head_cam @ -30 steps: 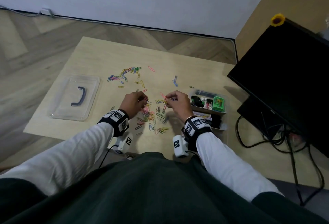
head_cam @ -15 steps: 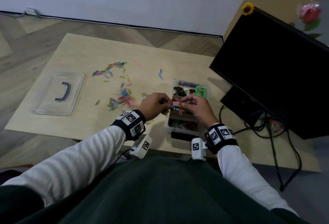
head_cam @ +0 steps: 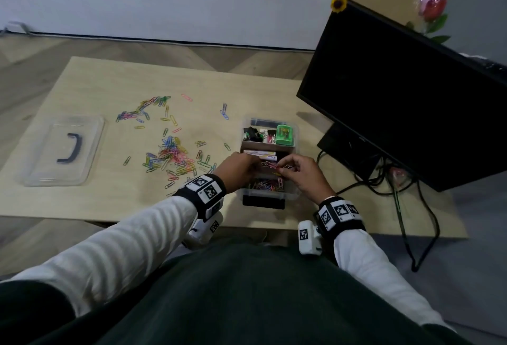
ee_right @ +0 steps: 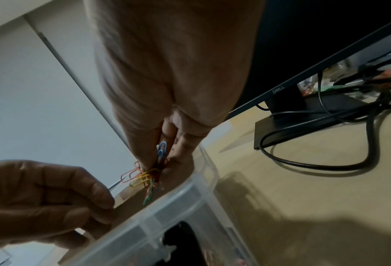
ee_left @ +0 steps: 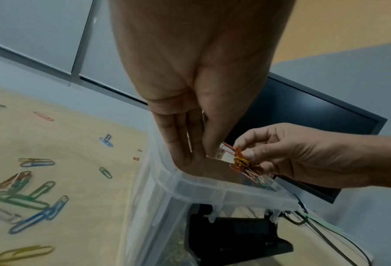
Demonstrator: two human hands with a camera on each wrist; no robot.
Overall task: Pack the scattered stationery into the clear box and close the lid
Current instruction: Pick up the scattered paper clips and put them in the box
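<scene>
A second ago both hands were down among the paper clips on the table; now they have come across to the clear box, which sits near the table's front edge just left of the monitor, and they hover over its near compartment. The right hand pinches a tangled bunch of coloured clips between thumb and fingertips, held just above the box's rim, some of them dangling down into it. The left hand has its fingers bunched together pointing down at the box's corner; the left wrist view shows a thin sliver of wire between them, so I take it to be holding a clip or two, though I cannot see how many. The near compartment already holds a heap of clips, and the far end holds black binder clips and a green sharpener. So this handful looks about to be dropped in. Much remains, though: a dense scatter of clips lies left of the box and a looser string farther back. The lid, with its dark handle, rests well apart at the table's left end, so closing is some way off.
</scene>
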